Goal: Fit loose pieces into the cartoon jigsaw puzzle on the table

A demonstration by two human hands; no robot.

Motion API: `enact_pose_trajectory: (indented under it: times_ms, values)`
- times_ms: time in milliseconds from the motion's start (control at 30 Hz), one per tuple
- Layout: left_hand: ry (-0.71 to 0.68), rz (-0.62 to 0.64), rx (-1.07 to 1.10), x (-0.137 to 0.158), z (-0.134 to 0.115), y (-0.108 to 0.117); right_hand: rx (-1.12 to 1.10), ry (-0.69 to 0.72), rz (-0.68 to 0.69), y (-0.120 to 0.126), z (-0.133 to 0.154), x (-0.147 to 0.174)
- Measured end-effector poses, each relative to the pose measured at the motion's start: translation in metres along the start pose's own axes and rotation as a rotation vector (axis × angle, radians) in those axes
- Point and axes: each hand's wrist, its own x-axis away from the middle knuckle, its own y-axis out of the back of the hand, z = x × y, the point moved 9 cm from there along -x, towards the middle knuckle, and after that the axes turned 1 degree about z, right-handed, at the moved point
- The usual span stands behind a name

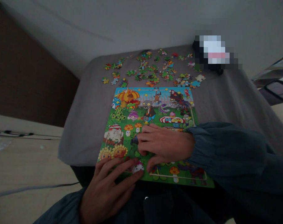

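A colourful jigsaw puzzle board with cartoon plants and zombies lies in front of me. My left hand is open, its fingers spread over the near left edge of the board, close to a white-and-pink mushroom figure. Over the board's middle, my right hand rests palm down with bent fingers touching the picture and the thumb held apart. No loose piece shows between its fingers; what lies under the palm is hidden. Two sunflower figures are visible beyond the left fingers.
Several loose puzzle pieces are scattered on the grey cloth behind the board. A dark object with a pixelated bright face stands at the back right against the pale wall. A cable runs along the left floor.
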Motion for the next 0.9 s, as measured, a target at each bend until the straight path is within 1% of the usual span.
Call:
enact_pose_trajectory:
  times_ms: [200, 333, 600, 733, 900]
  values:
    - [0.013, -0.013, -0.040, -0.0020, -0.0006, 0.0008, 0.009, -0.006, -0.014, 0.0000, -0.0025, -0.0008]
    - [0.009, -0.015, -0.048, -0.0024, 0.0002, 0.0001, -0.004, 0.038, -0.031, 0.0036, -0.0005, 0.0004]
    - [0.009, -0.006, -0.022, 0.0001, 0.0007, -0.0005, -0.080, 0.046, 0.043, 0.0024, 0.0014, -0.0011]
    - [0.011, -0.007, -0.020, 0.0014, 0.0017, -0.0011, -0.081, 0.079, 0.038, 0.0018, 0.0042, -0.0012]
    - [0.015, 0.002, -0.050, 0.0017, 0.0025, -0.0010, -0.078, 0.078, 0.029, 0.0005, 0.0044, -0.0024]
